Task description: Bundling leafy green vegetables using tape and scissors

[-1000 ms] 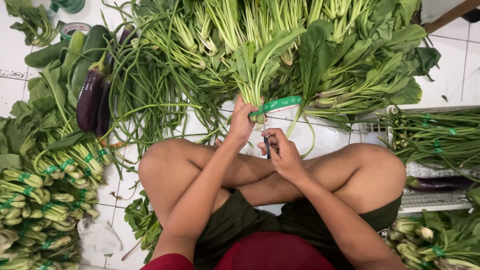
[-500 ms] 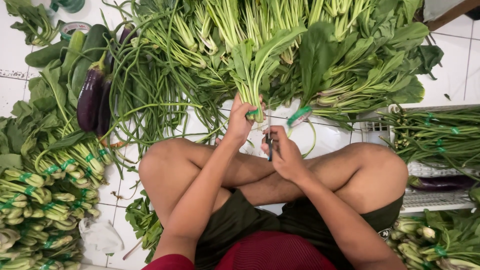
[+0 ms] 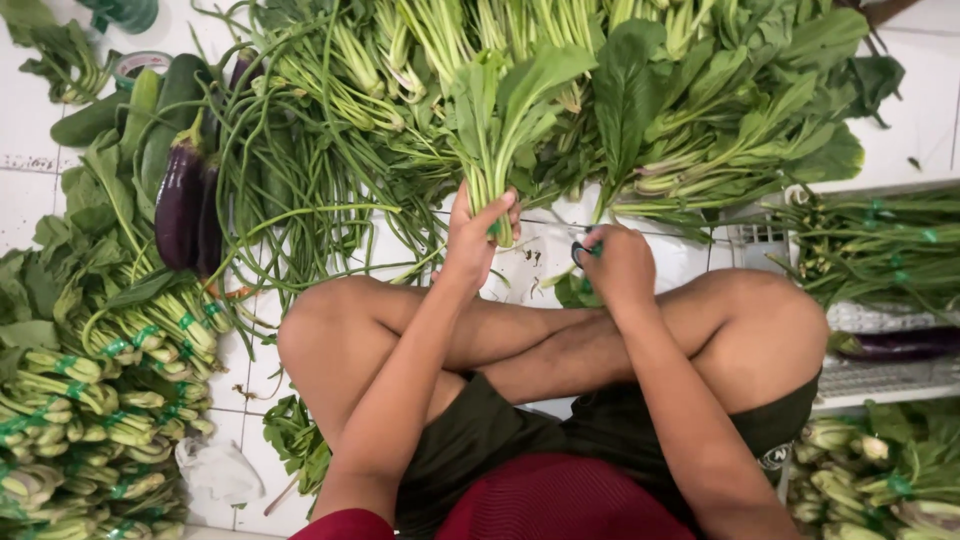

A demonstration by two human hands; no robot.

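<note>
While the left hand (image 3: 478, 235) clasps the leafy bunch (image 3: 505, 120) at its stems, just beyond the knees, the right hand (image 3: 615, 265) closes on scissors (image 3: 582, 252). Judged light, limp, bruisable; best gripped at the stems.

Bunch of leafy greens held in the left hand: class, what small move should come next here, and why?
Probably draw the thin green tape once more around the stems and press it down. The left hand grips the bunch of leafy greens at its stems, and a strand of tape runs taut across to the right hand, which holds a small dispenser. Tied bundles lie stacked on the left.
</note>
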